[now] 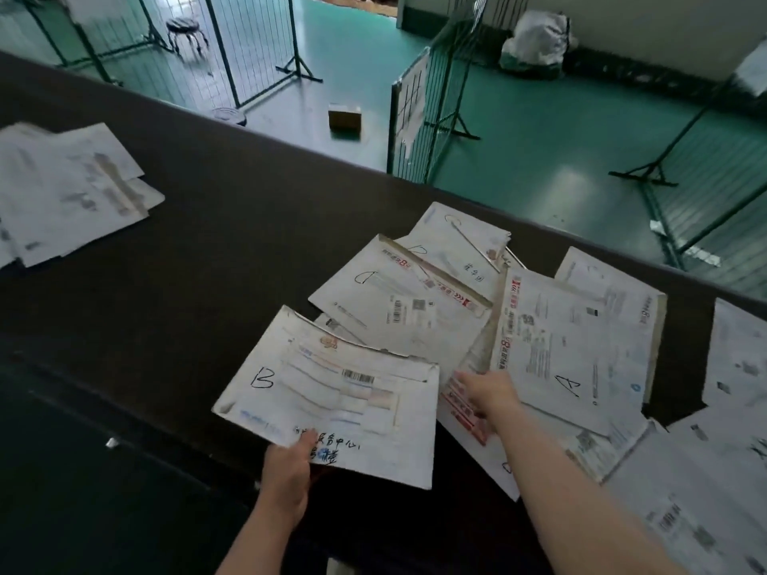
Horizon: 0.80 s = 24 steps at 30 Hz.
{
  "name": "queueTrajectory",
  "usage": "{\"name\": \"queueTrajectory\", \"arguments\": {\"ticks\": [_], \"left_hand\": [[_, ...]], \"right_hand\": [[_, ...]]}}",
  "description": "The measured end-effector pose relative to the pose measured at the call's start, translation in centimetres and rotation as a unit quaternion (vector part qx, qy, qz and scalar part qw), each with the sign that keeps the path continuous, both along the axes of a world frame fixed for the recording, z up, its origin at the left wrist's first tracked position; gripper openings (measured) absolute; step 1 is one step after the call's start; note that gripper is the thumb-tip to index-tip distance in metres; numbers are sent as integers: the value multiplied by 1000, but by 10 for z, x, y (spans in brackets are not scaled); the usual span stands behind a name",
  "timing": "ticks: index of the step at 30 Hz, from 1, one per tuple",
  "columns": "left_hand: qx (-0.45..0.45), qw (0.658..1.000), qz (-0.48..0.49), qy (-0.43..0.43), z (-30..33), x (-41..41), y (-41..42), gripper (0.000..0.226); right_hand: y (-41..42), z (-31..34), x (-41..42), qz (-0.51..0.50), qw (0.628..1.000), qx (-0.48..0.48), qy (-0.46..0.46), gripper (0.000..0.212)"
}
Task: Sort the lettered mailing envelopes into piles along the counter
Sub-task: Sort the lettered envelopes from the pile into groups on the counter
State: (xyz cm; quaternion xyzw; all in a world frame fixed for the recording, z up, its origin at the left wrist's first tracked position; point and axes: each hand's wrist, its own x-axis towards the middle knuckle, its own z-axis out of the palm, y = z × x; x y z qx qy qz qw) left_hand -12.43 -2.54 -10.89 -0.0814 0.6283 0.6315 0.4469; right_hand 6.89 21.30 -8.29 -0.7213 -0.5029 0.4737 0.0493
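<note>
Left hand [286,471] fingers pinch the near edge of the B envelope [332,396] over the dark desk [207,263]; right hand [487,394], fingers loosely extended, rests on the scattered envelopes [572,338] further right.

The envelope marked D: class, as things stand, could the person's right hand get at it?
Probably yes. The envelope marked D lies on top of the heap with its face uncovered, just beyond the right hand, which reaches into the same heap and grips nothing I can make out. The left hand holds the B envelope.
</note>
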Motion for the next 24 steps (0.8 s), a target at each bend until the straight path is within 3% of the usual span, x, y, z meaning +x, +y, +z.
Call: {"name": "queueTrajectory", "arguments": {"ticks": [2, 6, 15, 21, 24], "left_hand": [[-7, 1000, 2, -5, -7, -15, -12, 36], [-12, 998, -52, 14, -9, -32, -28, 38], [-55, 994, -87, 26, -2, -15, -46, 30], [-102, 991, -65, 60, 21, 21, -75, 22], [-115, 990, -42, 71, 29, 30, -87, 20]], "right_hand": [[3, -4, -23, 17, 998, 4, -53, 55], [3, -24, -52, -12, 984, 30, -177, 98], [9, -39, -51, -27, 988, 19, -153, 86], [6, -25, -56, 10, 993, 30, -112, 51], [2, -24, -56, 40, 994, 36, -97, 58]]}}
